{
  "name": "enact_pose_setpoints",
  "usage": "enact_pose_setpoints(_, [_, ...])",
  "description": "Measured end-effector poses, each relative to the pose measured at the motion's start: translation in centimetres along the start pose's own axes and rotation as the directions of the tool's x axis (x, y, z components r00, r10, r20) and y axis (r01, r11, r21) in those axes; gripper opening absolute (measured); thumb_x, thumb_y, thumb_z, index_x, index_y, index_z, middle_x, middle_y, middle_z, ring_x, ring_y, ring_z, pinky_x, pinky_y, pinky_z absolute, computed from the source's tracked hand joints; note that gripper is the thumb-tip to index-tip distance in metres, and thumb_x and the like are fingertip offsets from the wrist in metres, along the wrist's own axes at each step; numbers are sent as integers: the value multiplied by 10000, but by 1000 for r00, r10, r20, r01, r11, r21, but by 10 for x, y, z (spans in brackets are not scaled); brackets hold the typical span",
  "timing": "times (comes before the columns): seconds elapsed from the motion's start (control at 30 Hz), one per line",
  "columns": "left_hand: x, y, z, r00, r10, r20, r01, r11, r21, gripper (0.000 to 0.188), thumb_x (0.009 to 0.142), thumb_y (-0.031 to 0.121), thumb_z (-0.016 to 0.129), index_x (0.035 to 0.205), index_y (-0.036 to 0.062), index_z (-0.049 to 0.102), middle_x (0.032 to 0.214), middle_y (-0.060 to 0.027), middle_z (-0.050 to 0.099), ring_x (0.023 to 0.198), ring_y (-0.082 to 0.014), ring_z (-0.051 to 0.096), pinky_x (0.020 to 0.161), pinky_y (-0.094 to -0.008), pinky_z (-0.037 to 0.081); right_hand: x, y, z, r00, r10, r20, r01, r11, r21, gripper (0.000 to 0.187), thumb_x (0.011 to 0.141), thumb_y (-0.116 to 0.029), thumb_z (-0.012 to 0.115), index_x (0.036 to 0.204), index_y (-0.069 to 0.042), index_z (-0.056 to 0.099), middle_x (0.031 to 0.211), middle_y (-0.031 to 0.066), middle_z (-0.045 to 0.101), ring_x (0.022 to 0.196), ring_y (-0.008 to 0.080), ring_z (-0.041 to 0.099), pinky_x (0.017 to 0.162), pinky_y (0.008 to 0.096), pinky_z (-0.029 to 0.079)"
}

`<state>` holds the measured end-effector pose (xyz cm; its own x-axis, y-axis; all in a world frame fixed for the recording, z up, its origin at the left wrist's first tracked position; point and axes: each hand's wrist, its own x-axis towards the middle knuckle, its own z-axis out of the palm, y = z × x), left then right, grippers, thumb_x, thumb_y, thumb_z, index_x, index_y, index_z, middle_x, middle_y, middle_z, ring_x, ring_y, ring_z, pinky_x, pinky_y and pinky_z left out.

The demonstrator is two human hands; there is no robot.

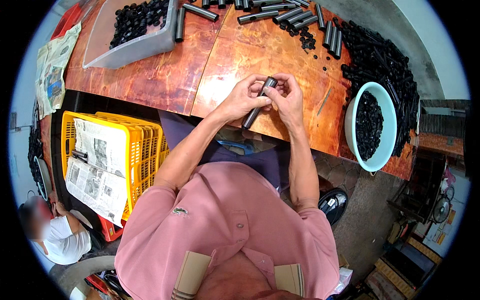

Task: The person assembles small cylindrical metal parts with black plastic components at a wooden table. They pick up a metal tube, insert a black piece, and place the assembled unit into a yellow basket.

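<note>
A dark, glossy tube (251, 118) is held at a slant over the near edge of the wooden table (225, 65). My left hand (242, 98) has its fingers closed round the tube's middle. At the upper end, my right hand (289, 99) pinches the tube, its thumb lying across it near the rim. Whether a separate small cap sits in that end I cannot make out. Several similar tubes (300, 21) lie at the far side of the table, with small black pieces (306, 40) scattered beside them.
A translucent bin (125, 59) of black caps stands far left. To the right are a pale blue basin (352, 125) of small black parts and a large black heap (387, 65). Yellow crates (145, 150) with newspaper stand at left; behind them sits another person (62, 235).
</note>
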<state>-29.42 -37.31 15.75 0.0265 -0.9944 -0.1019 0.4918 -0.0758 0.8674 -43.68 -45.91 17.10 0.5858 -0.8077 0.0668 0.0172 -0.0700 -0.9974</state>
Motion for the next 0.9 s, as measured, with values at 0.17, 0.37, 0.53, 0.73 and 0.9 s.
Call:
enact_pose_setpoints(0.17, [0, -3, 2, 1000, 6, 31, -4, 998, -66, 417, 944, 69, 666, 1298, 16, 454, 1099, -122, 648, 929, -180, 677, 818, -333, 603, -3, 4, 2, 999, -7, -53, 11, 997, 74, 306, 857, -97, 763, 1070, 3, 568, 819, 2, 575, 700, 47, 511, 598, 199, 434])
enact_pose_setpoints(0.37, [-1, -9, 0, 995, -91, 28, 95, 971, -217, 399, 963, 138, 662, 1284, 21, 455, 1031, -121, 649, 835, -208, 700, 759, -350, 622, -10, 6, 8, 994, -3, -106, 5, 1000, 18, 190, 926, -113, 688, 1044, -6, 583, 798, -10, 556, 687, 45, 497, 593, 205, 424])
enact_pose_setpoints(0.53, [-3, -4, 4, 995, -95, 28, 99, 947, -304, 343, 993, 146, 606, 1285, 19, 477, 971, -126, 649, 831, -229, 708, 766, -362, 627, -13, 13, 6, 987, 28, -157, -5, 989, 148, 296, 1035, -271, 540, 1091, 8, 623, 838, 15, 571, 731, 69, 510, 643, 219, 431])
enact_pose_setpoints(0.73, [4, -8, -1, 995, -85, -55, 61, 939, -338, 283, 1029, 166, 522, 1263, 7, 510, 951, -108, 649, 853, -232, 704, 785, -356, 611, -23, 31, 8, 979, 37, -200, -18, 995, 95, 371, 1054, -330, 502, 1127, 19, 607, 911, 52, 600, 783, 107, 555, 665, 241, 466])
enact_pose_setpoints(0.9, [4, 1, 7, 980, -55, -190, -8, 949, -315, 304, 1008, 204, 582, 1249, 32, 515, 935, -95, 651, 823, -215, 701, 774, -337, 598, -40, 17, 26, 971, 186, -150, -130, 937, 324, 366, 1048, -303, 510, 1255, -1, 493, 993, 92, 633, 795, 105, 593, 644, 231, 494])
